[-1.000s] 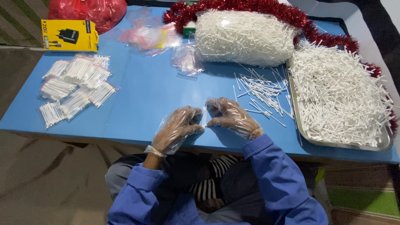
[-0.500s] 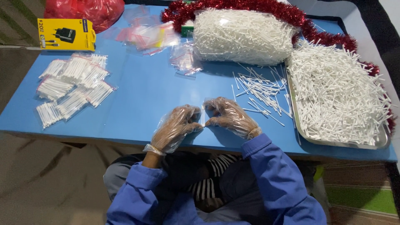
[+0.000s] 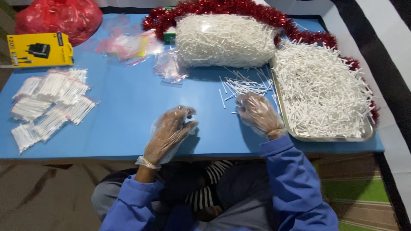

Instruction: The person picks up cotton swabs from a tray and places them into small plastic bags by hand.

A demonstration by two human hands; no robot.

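Looking down from my head camera: my left hand (image 3: 169, 132), in a loose clear plastic glove, sits curled on the blue table (image 3: 128, 111), fingers drawn together as if pinching something small, though I cannot tell what, if anything, is between them. My right hand (image 3: 259, 114), gloved the same way, rests with fingers spread over the near edge of the loose white sticks (image 3: 244, 85) scattered on the table, just beside the metal tray (image 3: 325, 137) heaped with more of them. Behind the scatter lies a big clear bag of white sticks (image 3: 224, 40) with red tinsel (image 3: 239, 8) curling round it. Off to my left are the small packed bags of sticks (image 3: 49, 102), well apart from both hands, and empty little zip bags (image 3: 169, 68) sit near the middle. A yellow charger box (image 3: 39, 50) and a red plastic bag (image 3: 55, 17) are at the far left corner. What could go wrong: these baggy gloves could snag or drop a thin stick, and my right wrist is touching the tray rim, so a nudge could spill sticks. Hard to make out: the glove crinkles hide my fingertips, and the tray's far edge is buried under sticks.
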